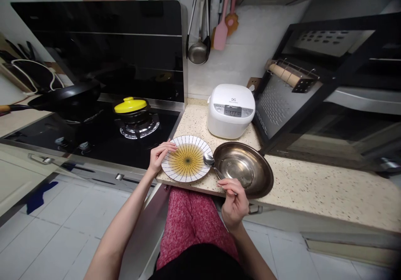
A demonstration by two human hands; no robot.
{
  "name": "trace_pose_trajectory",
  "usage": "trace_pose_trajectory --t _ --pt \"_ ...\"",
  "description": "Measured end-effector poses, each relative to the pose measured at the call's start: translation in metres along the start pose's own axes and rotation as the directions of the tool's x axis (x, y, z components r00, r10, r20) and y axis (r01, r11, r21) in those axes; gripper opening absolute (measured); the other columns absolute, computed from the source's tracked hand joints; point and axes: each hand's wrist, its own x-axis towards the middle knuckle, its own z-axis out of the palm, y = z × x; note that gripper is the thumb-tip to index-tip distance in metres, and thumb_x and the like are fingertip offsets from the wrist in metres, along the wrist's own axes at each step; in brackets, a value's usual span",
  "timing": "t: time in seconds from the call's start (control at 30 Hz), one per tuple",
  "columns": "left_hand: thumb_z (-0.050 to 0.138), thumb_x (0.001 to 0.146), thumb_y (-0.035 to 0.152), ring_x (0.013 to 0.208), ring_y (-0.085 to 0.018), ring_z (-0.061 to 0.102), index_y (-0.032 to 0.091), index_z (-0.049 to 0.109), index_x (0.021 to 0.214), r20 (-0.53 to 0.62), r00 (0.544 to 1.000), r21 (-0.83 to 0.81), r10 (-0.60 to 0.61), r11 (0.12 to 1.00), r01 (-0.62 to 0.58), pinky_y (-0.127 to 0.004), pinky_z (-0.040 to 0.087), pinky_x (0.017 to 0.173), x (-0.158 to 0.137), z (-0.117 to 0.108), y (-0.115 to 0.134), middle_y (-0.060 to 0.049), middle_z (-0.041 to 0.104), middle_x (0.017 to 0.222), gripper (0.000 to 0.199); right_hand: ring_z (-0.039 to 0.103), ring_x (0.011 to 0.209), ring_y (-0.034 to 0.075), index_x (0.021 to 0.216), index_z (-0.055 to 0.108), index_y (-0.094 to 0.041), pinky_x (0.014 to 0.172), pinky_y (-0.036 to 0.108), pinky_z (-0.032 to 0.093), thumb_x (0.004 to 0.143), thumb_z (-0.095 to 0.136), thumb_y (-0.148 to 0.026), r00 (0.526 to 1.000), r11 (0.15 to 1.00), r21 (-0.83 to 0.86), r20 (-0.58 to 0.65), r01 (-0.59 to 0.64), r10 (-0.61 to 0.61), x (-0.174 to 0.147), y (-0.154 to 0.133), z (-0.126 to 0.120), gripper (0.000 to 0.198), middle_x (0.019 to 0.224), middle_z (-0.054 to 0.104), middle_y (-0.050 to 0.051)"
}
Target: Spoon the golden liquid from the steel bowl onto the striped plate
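A white plate [204, 145] with dark radial stripes lies near the counter's front edge, with shallow yellowish liquid in it. My left hand [159, 156] is at its left rim, fingers over the edge and closed on it. In my right hand [233, 200], closed around the handle, is a metal spoon [209, 159]. The spoon's bowl hangs over the plate's right rim, and its handle slants across the left side of a wide steel basin [246, 161]. That basin sits right beside the plate; a little clear liquid seems to lie in its bottom.
Behind stands a white rice cooker [232, 115]. To the left is a black gas hob [103, 142] bearing a small pot with a yellow lid [130, 105] and a black wok [67, 96]. A dark metal rack [282, 104] with an oven rises at right. Utensils hang above, including a ladle [198, 53].
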Motion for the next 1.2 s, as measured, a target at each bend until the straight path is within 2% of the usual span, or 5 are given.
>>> trace_pose_trajectory --t 0.17,0.33,0.93,1.2 --pt "0.054 0.102 0.036 0.103 -0.03 0.074 0.019 0.084 0.088 0.002 1.0 0.001 -0.005 1.0 0.005 -0.059 0.046 0.115 -0.001 0.0 0.001 -0.011 0.082 0.095 0.036 0.071 0.081 0.019 0.095 0.065 -0.022 0.074 0.035 0.058 0.105 0.048 -0.019 0.996 0.999 0.03 0.092 -0.014 0.011 -0.005 0.0 0.014 0.02 0.087 0.073 0.004" --pt "0.054 0.102 0.034 0.102 -0.03 0.074 0.019 0.084 0.087 0.001 1.0 -0.001 -0.003 1.0 0.003 -0.059 0.046 0.115 0.0 0.0 0.002 -0.011 0.082 0.095 0.036 0.071 0.082 0.018 0.095 0.065 -0.022 0.076 0.034 0.058 0.105 0.047 -0.018 0.991 0.999 0.042 0.13 -0.025 0.019 -0.007 0.001 0.023 0.021 0.087 0.073 0.004" --pt "0.054 0.102 0.037 0.103 -0.03 0.074 0.02 0.083 0.087 0.003 1.0 0.006 -0.015 1.0 0.015 -0.058 0.046 0.115 0.0 0.0 0.003 -0.011 0.082 0.095 0.037 0.072 0.08 0.017 0.092 0.066 -0.022 0.075 0.032 0.059 0.104 0.049 -0.017 0.99 0.998 0.029 0.134 -0.049 0.045 -0.012 0.002 0.029 0.021 0.084 0.074 0.003" --pt "0.054 0.101 0.04 0.103 -0.031 0.074 0.02 0.083 0.086 -0.002 1.0 0.013 -0.023 1.0 0.023 -0.059 0.046 0.115 0.0 0.0 0.003 -0.011 0.082 0.096 0.038 0.072 0.083 0.017 0.092 0.064 -0.022 0.076 0.033 0.06 0.106 0.045 -0.019 0.987 0.988 0.071 0.09 -0.139 0.132 -0.02 0.006 0.029 0.024 0.088 0.074 0.004"
